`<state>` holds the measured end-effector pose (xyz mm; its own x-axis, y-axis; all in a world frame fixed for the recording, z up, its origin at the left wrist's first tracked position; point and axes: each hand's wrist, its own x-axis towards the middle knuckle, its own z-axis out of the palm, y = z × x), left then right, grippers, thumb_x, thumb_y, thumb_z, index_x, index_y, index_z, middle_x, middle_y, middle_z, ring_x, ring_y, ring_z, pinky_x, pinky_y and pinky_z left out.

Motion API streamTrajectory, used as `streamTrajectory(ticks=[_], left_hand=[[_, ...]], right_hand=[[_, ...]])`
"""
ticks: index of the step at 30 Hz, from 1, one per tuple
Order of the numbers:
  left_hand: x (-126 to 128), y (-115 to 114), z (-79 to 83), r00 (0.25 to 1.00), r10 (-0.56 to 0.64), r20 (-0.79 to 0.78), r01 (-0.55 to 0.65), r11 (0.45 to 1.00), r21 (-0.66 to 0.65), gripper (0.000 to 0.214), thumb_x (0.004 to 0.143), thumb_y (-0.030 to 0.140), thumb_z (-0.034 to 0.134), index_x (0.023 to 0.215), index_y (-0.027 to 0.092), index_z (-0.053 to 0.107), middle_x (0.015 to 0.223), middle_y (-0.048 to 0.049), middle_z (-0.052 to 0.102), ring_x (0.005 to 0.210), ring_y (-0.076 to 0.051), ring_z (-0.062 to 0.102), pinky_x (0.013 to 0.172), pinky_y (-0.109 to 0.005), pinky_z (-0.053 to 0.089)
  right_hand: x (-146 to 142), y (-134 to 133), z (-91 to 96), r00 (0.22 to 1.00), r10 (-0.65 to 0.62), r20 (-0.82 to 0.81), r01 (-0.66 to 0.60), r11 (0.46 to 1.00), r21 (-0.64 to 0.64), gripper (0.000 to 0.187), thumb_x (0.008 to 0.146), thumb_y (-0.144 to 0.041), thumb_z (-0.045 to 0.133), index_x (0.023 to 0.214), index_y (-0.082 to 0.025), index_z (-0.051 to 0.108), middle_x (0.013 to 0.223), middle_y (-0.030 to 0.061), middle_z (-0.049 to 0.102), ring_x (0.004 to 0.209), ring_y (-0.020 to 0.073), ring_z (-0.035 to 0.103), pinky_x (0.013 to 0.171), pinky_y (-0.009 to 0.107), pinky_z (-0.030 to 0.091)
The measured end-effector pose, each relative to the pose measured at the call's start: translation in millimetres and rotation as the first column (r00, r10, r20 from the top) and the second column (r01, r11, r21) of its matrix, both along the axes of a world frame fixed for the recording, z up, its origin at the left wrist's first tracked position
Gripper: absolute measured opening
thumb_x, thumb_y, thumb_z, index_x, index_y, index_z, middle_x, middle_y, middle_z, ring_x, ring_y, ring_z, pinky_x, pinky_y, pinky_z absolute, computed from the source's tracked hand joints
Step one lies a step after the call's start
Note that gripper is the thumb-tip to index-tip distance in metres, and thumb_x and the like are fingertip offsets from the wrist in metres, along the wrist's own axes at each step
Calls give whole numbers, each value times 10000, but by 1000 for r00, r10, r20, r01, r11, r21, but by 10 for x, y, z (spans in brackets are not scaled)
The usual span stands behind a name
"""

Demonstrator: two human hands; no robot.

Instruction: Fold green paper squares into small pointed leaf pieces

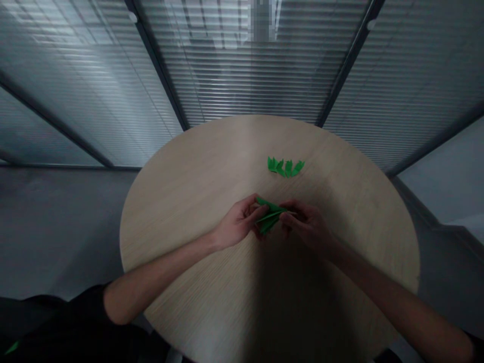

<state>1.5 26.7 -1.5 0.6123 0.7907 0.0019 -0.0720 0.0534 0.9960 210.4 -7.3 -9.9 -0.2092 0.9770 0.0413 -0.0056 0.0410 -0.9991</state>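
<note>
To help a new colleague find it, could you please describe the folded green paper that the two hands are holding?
On the round light-wood table, a left hand and a right hand meet near the centre. Pinched between them is the folded green paper. Unlike the smaller green folded pieces lying in a row beyond it, this one is larger and is the only one in the hands.

One round bench [177, 242] carries four small green paper folds [286, 167] toward its far edge, and one larger green paper fold [269, 216] sits over its middle between two grips, the left grip [238, 223] and the right grip [307, 227].
</note>
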Motion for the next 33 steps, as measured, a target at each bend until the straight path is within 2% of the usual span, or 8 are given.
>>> streamTrajectory(ticks=[12, 15, 18, 21, 24, 28, 30, 33], left_hand=[[-12, -1, 21, 997, -63, -39, 61, 996, -58, 395, 1001, 562, 571, 949, 176, 501, 621, 9, 654, 450, -123, 630, 432, -209, 503], [-1, -30, -12, 996, -4, -87, 8, 999, 48, 364, 1013, 529, 567, 968, 174, 497, 662, 18, 626, 488, -105, 611, 437, -189, 469], [2, -59, -23, 985, 114, -129, -90, 980, 179, 321, 1012, 423, 599, 1184, 170, 503, 720, 34, 594, 527, -89, 577, 449, -172, 431], [-14, -75, -2, 972, 198, -129, -149, 937, 316, 444, 975, 307, 639, 1366, 209, 453, 996, -46, 645, 693, -103, 628, 506, -173, 461], [-41, -83, 6, 971, 184, -152, -108, 907, 406, 516, 915, 282, 717, 1367, 218, 476, 1208, -101, 620, 843, -130, 658, 588, -196, 524], [-69, -79, -50, 962, 178, -205, -55, 868, 494, 793, 719, 326, 924, 1370, 226, 483, 1250, -107, 616, 933, -181, 673, 640, -241, 572], [-79, -71, -82, 958, 192, -214, -43, 832, 552, 761, 719, 341, 928, 1348, 227, 514, 1245, -104, 614, 953, -191, 672, 646, -249, 578], [-90, -59, -85, 954, 198, -226, -13, 778, 628, 519, 825, 322, 840, 1266, 211, 589, 1174, -84, 627, 910, -170, 666, 660, -252, 578]], right_hand=[[15, -8, 47, 993, 7, -117, -19, 994, -107, 263, 868, -426, 760, 993, -198, 718, 711, -16, 667, 562, 120, 644, 534, 251, 563], [13, 3, 44, 990, -8, -144, -10, 992, -125, 262, 862, -434, 759, 968, -198, 721, 729, -12, 671, 566, 117, 637, 533, 252, 566], [11, 15, 29, 989, -36, -142, 16, 990, -139, 260, 855, -442, 758, 939, -199, 721, 718, -13, 664, 566, 114, 622, 532, 246, 561], [9, 22, 7, 990, -62, -128, 41, 986, -161, 260, 844, -447, 757, 921, -202, 713, 716, -16, 661, 567, 116, 621, 535, 247, 561], [9, 30, -3, 993, -84, -84, 70, 984, -161, 254, 840, -445, 746, 911, -205, 702, 742, -10, 672, 583, 122, 634, 547, 253, 563], [3, 30, 19, 995, -99, 17, 100, 987, -125, 235, 844, -427, 733, 910, -204, 697, 744, -7, 668, 595, 130, 638, 550, 254, 553], [-10, 22, 36, 994, -103, 35, 107, 987, -119, 237, 844, -424, 733, 910, -198, 701, 738, -5, 669, 588, 129, 636, 544, 251, 548], [-33, 7, 52, 995, -96, 30, 99, 989, -111, 259, 835, -440, 746, 904, -195, 697, 732, 2, 682, 586, 135, 649, 537, 253, 548]])
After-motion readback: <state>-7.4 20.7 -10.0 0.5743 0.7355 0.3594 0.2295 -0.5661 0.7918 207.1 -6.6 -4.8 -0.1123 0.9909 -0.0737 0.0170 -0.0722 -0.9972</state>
